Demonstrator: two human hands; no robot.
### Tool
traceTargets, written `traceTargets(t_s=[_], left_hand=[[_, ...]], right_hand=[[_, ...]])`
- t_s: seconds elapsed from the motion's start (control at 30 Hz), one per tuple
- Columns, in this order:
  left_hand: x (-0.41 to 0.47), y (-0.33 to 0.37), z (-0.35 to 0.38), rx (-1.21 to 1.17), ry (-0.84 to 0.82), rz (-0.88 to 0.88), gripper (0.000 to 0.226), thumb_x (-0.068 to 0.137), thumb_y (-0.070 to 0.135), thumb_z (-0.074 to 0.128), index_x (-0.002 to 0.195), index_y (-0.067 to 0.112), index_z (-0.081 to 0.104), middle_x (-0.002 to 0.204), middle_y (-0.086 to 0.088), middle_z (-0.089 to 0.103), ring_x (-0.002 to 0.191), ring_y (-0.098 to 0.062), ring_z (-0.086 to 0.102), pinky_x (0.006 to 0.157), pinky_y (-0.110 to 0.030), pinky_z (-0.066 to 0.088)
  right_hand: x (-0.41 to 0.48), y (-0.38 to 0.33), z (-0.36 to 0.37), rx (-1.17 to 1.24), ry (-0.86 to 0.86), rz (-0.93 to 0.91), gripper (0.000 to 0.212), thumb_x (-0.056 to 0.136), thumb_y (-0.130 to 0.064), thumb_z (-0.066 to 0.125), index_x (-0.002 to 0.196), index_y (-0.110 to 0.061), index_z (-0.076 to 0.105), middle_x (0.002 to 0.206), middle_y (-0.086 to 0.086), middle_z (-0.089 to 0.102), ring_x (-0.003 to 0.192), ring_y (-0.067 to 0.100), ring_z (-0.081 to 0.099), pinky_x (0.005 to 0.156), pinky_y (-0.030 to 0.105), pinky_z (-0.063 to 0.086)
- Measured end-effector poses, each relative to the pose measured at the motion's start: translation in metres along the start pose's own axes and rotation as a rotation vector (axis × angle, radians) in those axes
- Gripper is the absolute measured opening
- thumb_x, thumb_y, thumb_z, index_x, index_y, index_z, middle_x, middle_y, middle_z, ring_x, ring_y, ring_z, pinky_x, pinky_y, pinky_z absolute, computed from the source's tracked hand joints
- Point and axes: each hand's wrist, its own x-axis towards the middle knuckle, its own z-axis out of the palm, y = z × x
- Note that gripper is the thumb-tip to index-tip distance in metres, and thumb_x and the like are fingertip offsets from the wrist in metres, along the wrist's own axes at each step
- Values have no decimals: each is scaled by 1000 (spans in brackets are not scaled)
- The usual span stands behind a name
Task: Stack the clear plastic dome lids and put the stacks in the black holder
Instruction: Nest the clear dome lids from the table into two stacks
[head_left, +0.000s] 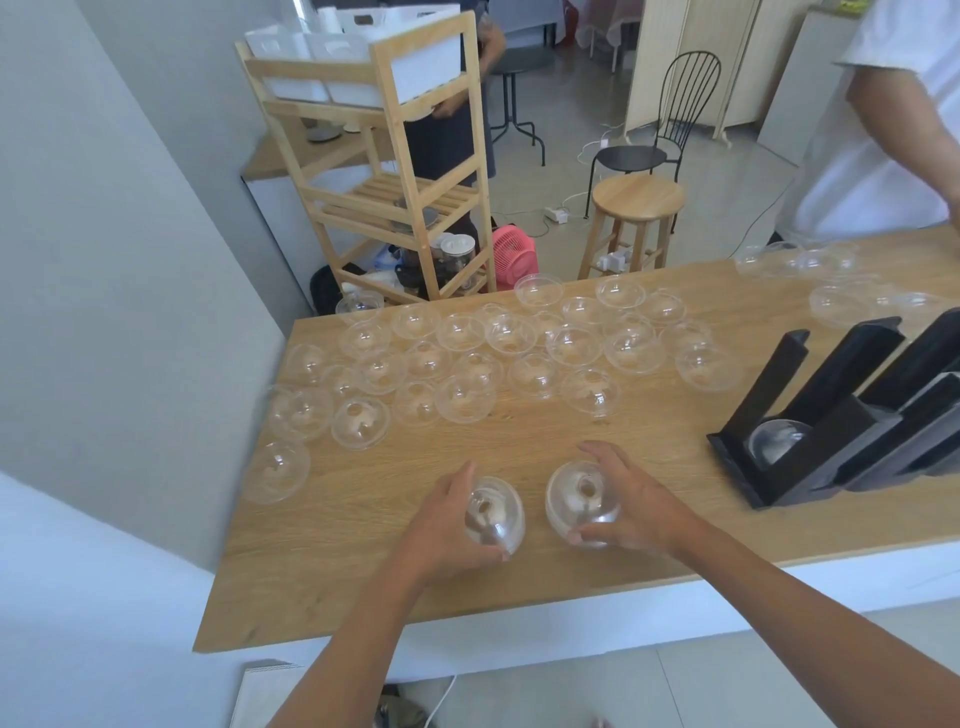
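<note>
My left hand (441, 525) grips a clear dome lid (496, 514), tilted, just above the wooden counter (363, 545). Close beside it, my right hand (631, 506) holds a second clear dome lid (582, 501) between thumb and fingers. Several more loose dome lids (467, 358) lie scattered across the counter's far half. The black holder (841, 431) stands at the right with slanted channels; one dome lid (776, 439) sits in its nearest slot.
More lids (852, 291) lie at the far right of the counter, near a person in a white shirt (883, 130). Beyond the counter stand a wooden shelf rack (395, 171), a wooden stool (636, 218) and a black chair (660, 135). A grey wall (104, 312) borders the left.
</note>
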Motion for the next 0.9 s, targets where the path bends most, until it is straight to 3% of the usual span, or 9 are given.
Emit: traceTargets(t_s=[0.13, 0.23, 0.33, 0.53, 0.7, 0.9], left_hand=[[-9, -7, -18, -57, 111, -32, 118, 63, 62, 76, 155, 37, 6, 162, 8, 14, 148, -15, 17, 113, -39, 26], [-19, -19, -40, -106, 220, -100, 109, 69, 55, 75, 155, 36, 13, 162, 5, 19, 148, -15, 17, 116, -42, 26], [-31, -34, -63, -53, 343, -177, 100, 76, 47, 76, 156, 27, 20, 158, -1, 28, 146, -19, 24, 115, -40, 29], [-53, -65, -102, 102, 502, -396, 97, 76, 41, 81, 153, 16, 28, 152, -11, 35, 138, -31, 31, 111, -40, 31], [-61, -99, -127, 230, 502, -448, 92, 72, 47, 81, 146, 19, 33, 140, -8, 44, 130, -30, 37, 106, -38, 35], [-43, -132, -157, 253, 423, -460, 95, 71, 51, 80, 144, 16, 30, 142, -7, 36, 130, -30, 31, 101, -37, 37]], right_hand=[[10, -7, -12, -14, 57, -36, 95, 68, -79, 64, 146, -50, 16, 149, -28, 23, 132, -3, 28, 103, 31, 33], [27, -22, -20, -61, 69, -101, 91, 72, -89, 47, 147, -44, 23, 149, -21, 28, 131, -8, 22, 105, 31, 31], [50, -44, -21, -120, 62, -185, 82, 78, -84, 45, 145, -38, 32, 149, -15, 34, 126, -11, 20, 102, 29, 29], [101, -95, -1, -238, -108, -314, 77, 83, -70, 56, 146, -30, 35, 152, -6, 35, 139, 13, 30, 109, 35, 34], [140, -140, 28, -343, -204, -331, 80, 85, -62, 62, 150, -25, 33, 154, 0, 34, 140, 20, 29, 111, 39, 34], [186, -187, 66, -406, -258, -248, 87, 83, -60, 66, 153, -26, 27, 156, 2, 30, 143, 23, 25, 111, 44, 32]])
